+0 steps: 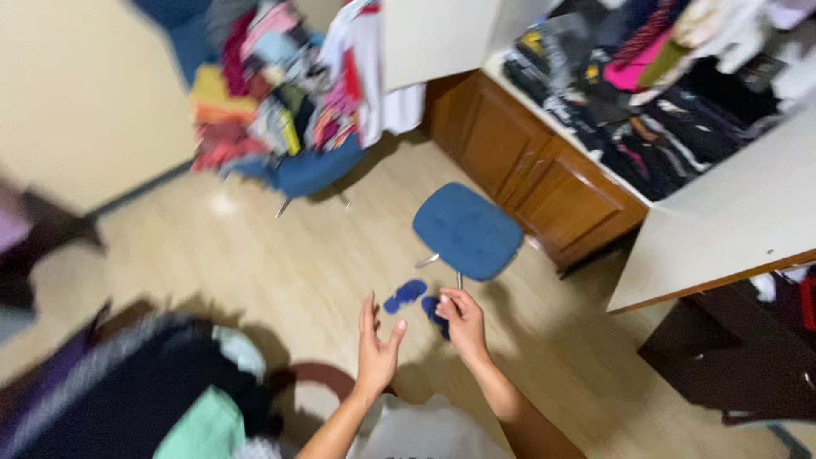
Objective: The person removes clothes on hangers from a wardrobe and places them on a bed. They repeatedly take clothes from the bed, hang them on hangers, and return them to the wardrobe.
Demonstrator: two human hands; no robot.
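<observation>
Head view, looking down. Two bare hands raised above the floor: left hand (376, 344) open, fingers spread upward, palm turned toward the other hand, holding nothing; right hand (463, 323) loosely curled, fingers bent, nothing visibly held. Two blue slippers (405, 295) lie on the floor just beyond the hands, one partly hidden behind the right hand. One blue stool (467, 231) stands just past them. One blue chair (308, 170) farther back carries a heap of mixed clothes (272, 93). One wooden cabinet (531, 170) along the right, its top covered with dark garments. Dark clothing pile (127, 391) at lower left. Pale wood-look floor (255, 255); cream wall (76, 85). Frame is motion-blurred
</observation>
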